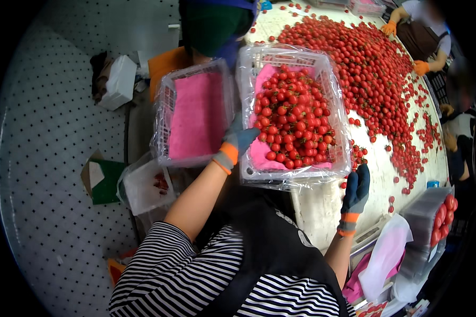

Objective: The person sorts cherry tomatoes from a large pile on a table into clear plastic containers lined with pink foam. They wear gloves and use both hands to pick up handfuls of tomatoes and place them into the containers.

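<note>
A white plastic crate (pixel 248 119) lined with pink sheet and clear film stands before me, heaped with red cherry tomatoes (pixel 293 119). My left hand (pixel 240 136), in a blue-grey glove with an orange cuff, grips its left side, the thumb over the rim and the other fingers partly hidden. Close by the crate's near right corner is my right hand (pixel 356 189), gloved alike, fingers raised and nothing seen in it. Left of the full crate, a second film-wrapped crate (pixel 164 119) shows only a pink liner (pixel 198 115) inside.
Loose cherry tomatoes (pixel 365 71) cover much of the white table (pixel 380 166). A co-worker's green-clad back (pixel 216 29) is close beyond the crates; another person's orange-gloved hand (pixel 389 28) rests at the far edge. Stacked clear boxes (pixel 416 222) stand at right, a white bin (pixel 146 194) at left.
</note>
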`<state>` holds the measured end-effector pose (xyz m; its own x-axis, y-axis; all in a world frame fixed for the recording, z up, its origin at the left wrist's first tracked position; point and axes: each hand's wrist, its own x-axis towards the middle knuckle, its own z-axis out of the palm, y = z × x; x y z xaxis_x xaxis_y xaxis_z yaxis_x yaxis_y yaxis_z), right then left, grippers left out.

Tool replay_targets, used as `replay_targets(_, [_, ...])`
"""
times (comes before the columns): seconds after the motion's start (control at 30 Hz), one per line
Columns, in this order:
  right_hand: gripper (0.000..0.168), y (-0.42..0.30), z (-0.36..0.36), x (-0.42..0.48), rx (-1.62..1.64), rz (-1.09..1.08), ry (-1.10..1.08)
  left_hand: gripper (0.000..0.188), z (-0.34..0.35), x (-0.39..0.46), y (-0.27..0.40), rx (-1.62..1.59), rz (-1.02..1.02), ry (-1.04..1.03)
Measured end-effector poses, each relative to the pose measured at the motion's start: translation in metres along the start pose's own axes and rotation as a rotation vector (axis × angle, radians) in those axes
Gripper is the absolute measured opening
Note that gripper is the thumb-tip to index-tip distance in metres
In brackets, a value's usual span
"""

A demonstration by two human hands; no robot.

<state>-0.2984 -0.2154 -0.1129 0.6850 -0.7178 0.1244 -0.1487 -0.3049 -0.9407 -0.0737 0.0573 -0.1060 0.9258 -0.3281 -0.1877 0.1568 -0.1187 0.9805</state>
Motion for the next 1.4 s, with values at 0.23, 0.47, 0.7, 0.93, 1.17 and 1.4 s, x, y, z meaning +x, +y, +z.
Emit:
replay_targets(0.23, [0.054, 0.002, 0.042, 0.045, -0.233, -0.065, -0.049, 0.066, 0.01, -0.012, 0.032, -0.107, -0.116, 0.02])
replay_targets(0.47, [0.045, 0.006, 0.052, 0.043, -0.33, -0.288, 0.049, 0.059, -0.008, 0.025, -0.05, -0.017, -0.006, 0.071])
replay_targets(0.7, [0.04, -0.006, 0.054, 0.036, -0.376, -0.242, 0.136, 0.073, -0.002, 0.012, -0.015, -0.099, -0.071, -0.027])
replay_targets(0.93, [0.039, -0.007, 0.053, 0.033, -0.388, -0.205, 0.159, 0.079, -0.01, 0.02, -0.035, -0.14, -0.092, -0.068])
replay_targets(1.17, [0.042, -0.009, 0.055, 0.034, -0.389, -0.188, 0.152, 0.072, -0.008, 0.012, -0.013, -0.207, -0.116, -0.138])
replay_targets(1.4, [0.071, -0.003, 0.028, 0.067, -0.244, 0.037, -0.014, 0.043, -0.098, 0.001, -0.025, -0.03, 0.209, 0.202])
